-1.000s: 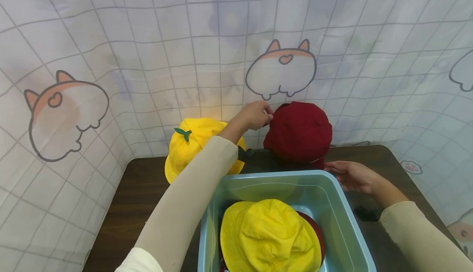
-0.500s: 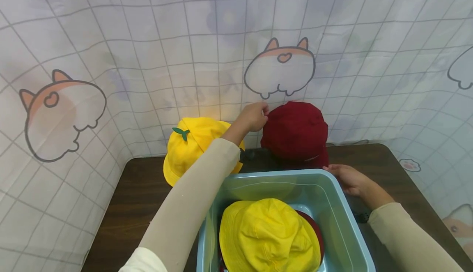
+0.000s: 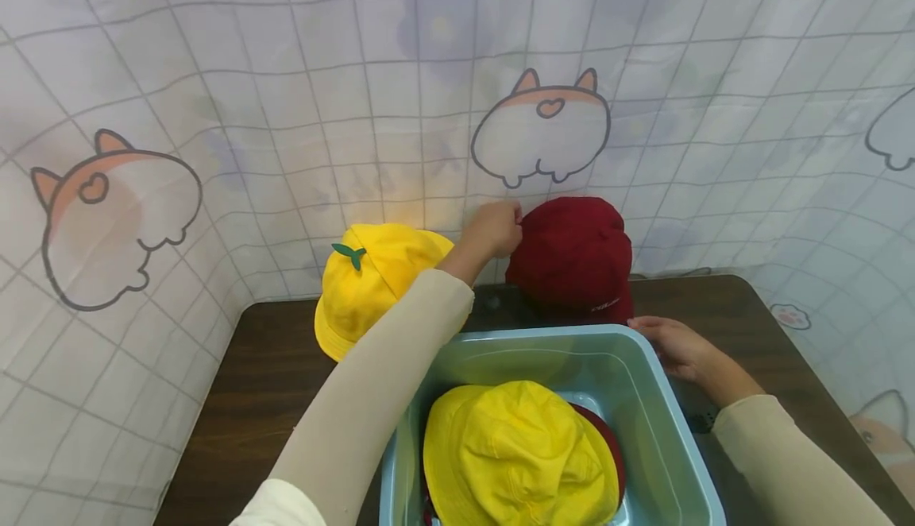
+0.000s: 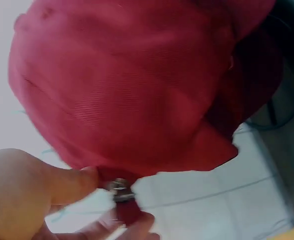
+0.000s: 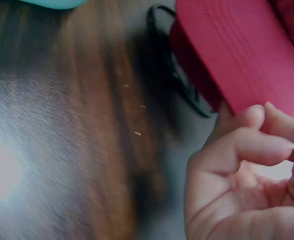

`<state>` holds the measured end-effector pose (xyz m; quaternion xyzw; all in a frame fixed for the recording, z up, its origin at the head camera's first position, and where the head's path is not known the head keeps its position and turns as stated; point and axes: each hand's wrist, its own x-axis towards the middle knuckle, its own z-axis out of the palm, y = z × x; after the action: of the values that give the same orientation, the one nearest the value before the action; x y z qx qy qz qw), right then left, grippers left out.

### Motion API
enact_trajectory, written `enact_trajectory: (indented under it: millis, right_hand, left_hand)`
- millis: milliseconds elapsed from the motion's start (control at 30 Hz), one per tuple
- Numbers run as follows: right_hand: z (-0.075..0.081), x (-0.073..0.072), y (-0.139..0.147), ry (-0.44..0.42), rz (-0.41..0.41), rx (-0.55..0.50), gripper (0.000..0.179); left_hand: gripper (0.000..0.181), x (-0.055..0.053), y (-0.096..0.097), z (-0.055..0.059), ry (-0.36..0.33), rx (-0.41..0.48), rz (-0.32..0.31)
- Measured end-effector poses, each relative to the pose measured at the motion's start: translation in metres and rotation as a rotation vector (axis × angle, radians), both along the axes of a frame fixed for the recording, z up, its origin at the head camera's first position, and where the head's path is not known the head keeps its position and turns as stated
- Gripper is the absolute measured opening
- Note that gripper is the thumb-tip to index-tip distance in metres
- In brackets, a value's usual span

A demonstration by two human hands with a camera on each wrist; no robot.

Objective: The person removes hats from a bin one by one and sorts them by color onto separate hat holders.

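A dark red baseball cap (image 3: 572, 256) is held up at the back of the table, in front of the patterned cloth. At its left side in the head view is my left hand (image 3: 493, 228). In the left wrist view, thumb and fingers pinch the cap's strap (image 4: 129, 212), just beside a metal buckle (image 4: 119, 187). On the other side my right hand (image 3: 675, 347) pinches the edge of the stitched brim (image 5: 246, 55), as the right wrist view shows. Small light lettering marks the cap near the brim.
A light blue plastic bin (image 3: 686, 431) stands in front, holding a yellow bucket hat (image 3: 522, 446) over something dark red. Left of the cap sits another yellow hat (image 3: 379, 272) with a green sprout, partly behind my left arm. Dark cables (image 5: 169, 65) lie by the table's back edge.
My right hand has moved left a little onto the brim and now pinches it. The cap has turned slightly, so its lettering shows. My left hand stays at the strap.
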<state>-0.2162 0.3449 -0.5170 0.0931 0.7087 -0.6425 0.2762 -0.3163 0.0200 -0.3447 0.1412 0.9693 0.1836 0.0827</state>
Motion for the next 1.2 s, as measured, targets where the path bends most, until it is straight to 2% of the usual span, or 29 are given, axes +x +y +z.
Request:
enact_trajectory:
  millis: [100,167,267,367,467,600,733,867,1033,1200]
  right_hand:
    - [0.015,0.0,0.003,0.056,-0.034,0.184,0.062]
    - [0.031,-0.002,0.004,0.116,-0.058,0.298,0.07]
    - [0.065,-0.004,-0.001,0.248,-0.124,0.446,0.073]
    - [0.105,-0.002,-0.013,0.396,-0.151,0.56,0.074]
    - [0.143,0.007,-0.032,0.512,-0.111,0.625,0.072]
    - [0.18,0.025,-0.061,0.635,0.039,0.697,0.064]
    - [0.2,0.05,-0.091,0.761,0.219,0.735,0.049]
    - [0.2,0.073,-0.114,0.86,0.384,0.729,0.042]
    - [0.191,0.098,-0.131,0.857,0.596,0.718,0.054]
    - [0.181,0.112,-0.144,0.794,0.752,0.742,0.062]
  left_hand:
    - [0.032,0.012,-0.002,0.013,0.001,0.004,0.016]
    - [0.042,0.025,-0.006,0.024,0.032,0.004,0.012]
    - [0.046,0.051,-0.016,0.045,0.083,0.008,-0.024]
    - [0.042,0.084,-0.033,0.064,0.151,0.023,-0.096]
    - [0.036,0.117,-0.057,0.077,0.218,0.066,-0.16]
    - [0.03,0.155,-0.093,0.083,0.263,0.111,-0.2]
    - [0.03,0.181,-0.128,0.073,0.246,0.125,-0.184]
    - [0.031,0.199,-0.157,0.052,0.189,0.155,-0.129]
    - [0.039,0.214,-0.183,0.016,0.094,0.224,-0.058]
    - [0.049,0.227,-0.193,-0.021,-0.051,0.284,-0.007]
